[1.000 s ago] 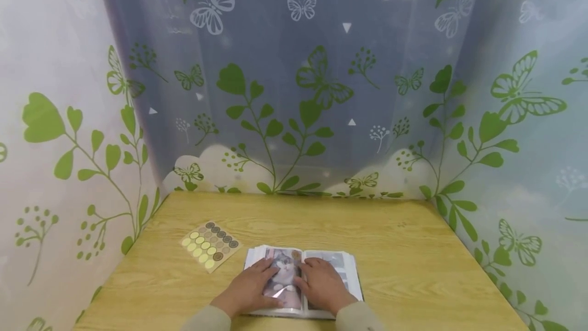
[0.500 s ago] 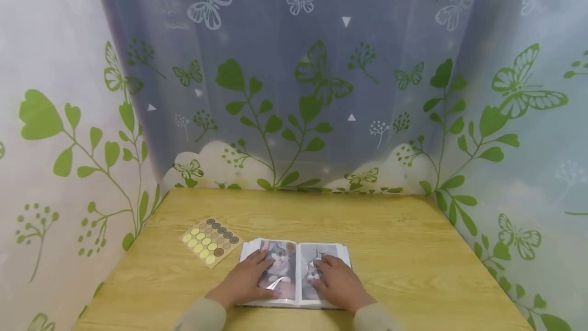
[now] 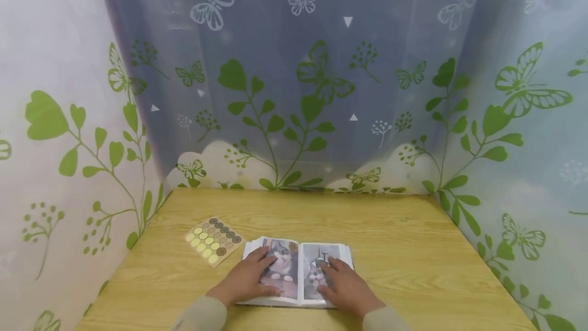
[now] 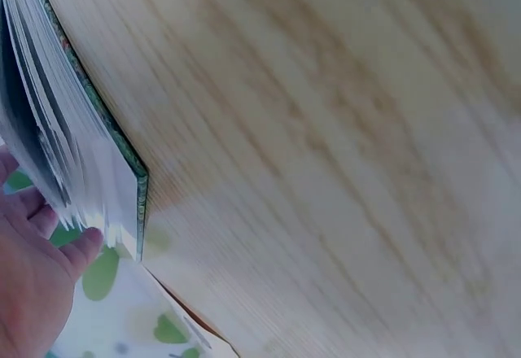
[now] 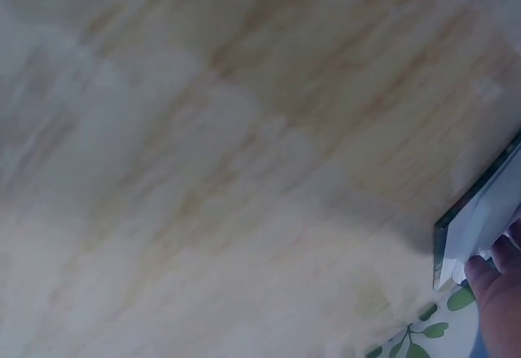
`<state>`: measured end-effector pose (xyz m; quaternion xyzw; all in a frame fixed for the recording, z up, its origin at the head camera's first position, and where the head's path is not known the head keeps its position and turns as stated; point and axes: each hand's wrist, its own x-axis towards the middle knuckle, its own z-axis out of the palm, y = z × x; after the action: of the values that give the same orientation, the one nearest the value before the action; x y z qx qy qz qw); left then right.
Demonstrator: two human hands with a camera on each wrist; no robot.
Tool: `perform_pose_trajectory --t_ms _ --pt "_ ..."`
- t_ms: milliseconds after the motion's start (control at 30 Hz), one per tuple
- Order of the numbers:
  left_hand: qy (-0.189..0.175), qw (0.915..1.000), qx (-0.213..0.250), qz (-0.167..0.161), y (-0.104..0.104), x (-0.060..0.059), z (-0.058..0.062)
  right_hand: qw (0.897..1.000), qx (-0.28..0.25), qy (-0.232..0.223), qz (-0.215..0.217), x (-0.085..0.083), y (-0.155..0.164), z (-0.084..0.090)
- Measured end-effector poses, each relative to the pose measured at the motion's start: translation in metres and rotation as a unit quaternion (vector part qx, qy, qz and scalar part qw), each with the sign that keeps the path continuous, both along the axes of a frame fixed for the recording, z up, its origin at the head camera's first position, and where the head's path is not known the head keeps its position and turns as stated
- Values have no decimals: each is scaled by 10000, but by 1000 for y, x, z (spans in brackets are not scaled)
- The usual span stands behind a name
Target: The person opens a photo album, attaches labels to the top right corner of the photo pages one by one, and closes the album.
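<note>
A photo album (image 3: 300, 277) lies spread flat near the table's front edge. Its left page carries a cat photo (image 3: 282, 269) with a round brown sticker (image 3: 293, 245) in the top right corner. On the right page is a greyish cat photo (image 3: 314, 290). My left hand (image 3: 245, 277) rests on the left page, fingers extended; the right hand (image 3: 349, 287) lies on the right page and partly covers its photo. The left wrist view catches the album's dark green cover edge (image 4: 106, 122) and a thick stack of pages. Only a cover corner (image 5: 460, 232) shows in the right wrist view.
A sheet of round stickers (image 3: 213, 241), yellow and brown, lies to the left of the album. The wood-grain table (image 3: 367, 223) is bordered at the back and sides by curtains (image 3: 257, 29) printed with leaves and butterflies.
The right hand has moved right from the middle of the album onto the right page, uncovering more of its photo. The right page lies flatter. The left hand stays on the left page.
</note>
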<state>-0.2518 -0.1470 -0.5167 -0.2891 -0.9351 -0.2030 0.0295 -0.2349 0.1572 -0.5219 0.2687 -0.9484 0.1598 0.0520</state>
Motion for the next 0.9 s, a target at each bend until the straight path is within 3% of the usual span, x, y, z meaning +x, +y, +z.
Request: perform_pose_trajectory --t_ms 233,533,900 --pt "260 9995 155 -54 -1 0 4 9998 154 -92 -27 1 2 2" --pt "-132 9986 303 405 -10 -2 11 9995 266 -100 -150 1 0 3" --pt "-256 9954 583 722 -29 -6 11 9993 264 -172 -200 3 -1 6"
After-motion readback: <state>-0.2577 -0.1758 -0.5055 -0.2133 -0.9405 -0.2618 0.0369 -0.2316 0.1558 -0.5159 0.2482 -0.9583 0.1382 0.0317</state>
